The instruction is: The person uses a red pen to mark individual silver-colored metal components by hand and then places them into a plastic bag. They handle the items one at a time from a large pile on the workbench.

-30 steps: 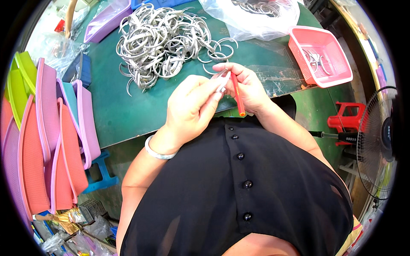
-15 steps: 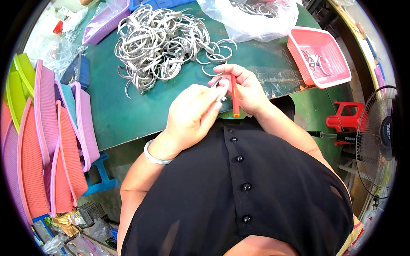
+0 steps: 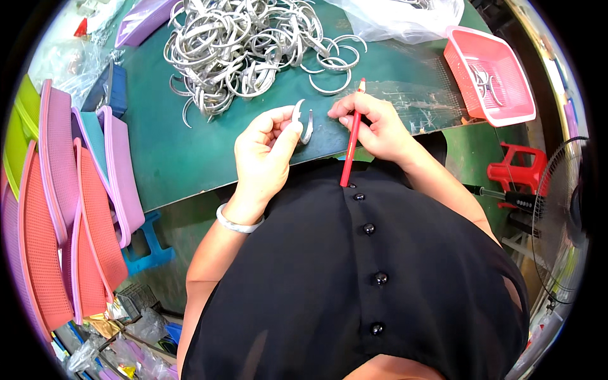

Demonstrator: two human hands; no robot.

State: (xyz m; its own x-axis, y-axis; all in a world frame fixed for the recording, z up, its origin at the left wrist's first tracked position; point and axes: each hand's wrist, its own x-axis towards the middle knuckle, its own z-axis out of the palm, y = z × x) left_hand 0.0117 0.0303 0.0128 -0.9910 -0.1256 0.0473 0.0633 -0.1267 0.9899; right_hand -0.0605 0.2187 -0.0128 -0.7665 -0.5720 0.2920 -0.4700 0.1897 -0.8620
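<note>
My left hand (image 3: 261, 155) pinches a silver open cuff bangle (image 3: 308, 130) between thumb and fingers, just above the near edge of the green table (image 3: 152, 158). The bangle's gap faces up and away from me. In my right hand (image 3: 385, 132) a slim red pencil (image 3: 350, 155) is gripped, slanting with its lower end close to my black top. The two hands are apart. Beyond them lies a large tangled heap of silver bangles (image 3: 231, 54), with several loose ones (image 3: 335, 63) at its right side.
A pink basket (image 3: 525, 114) holding a few bangles sits at the table's right edge. Behind it is a clear plastic bag (image 3: 405, 22). Stacked coloured baskets (image 3: 54, 221) stand on the left. A red stool (image 3: 518, 168) and a fan (image 3: 557, 215) are at the right.
My hands have drawn apart; the bangle stays in the left, and the right hand has moved away with the pencil. The view has shifted slightly, so the heap appears higher.
</note>
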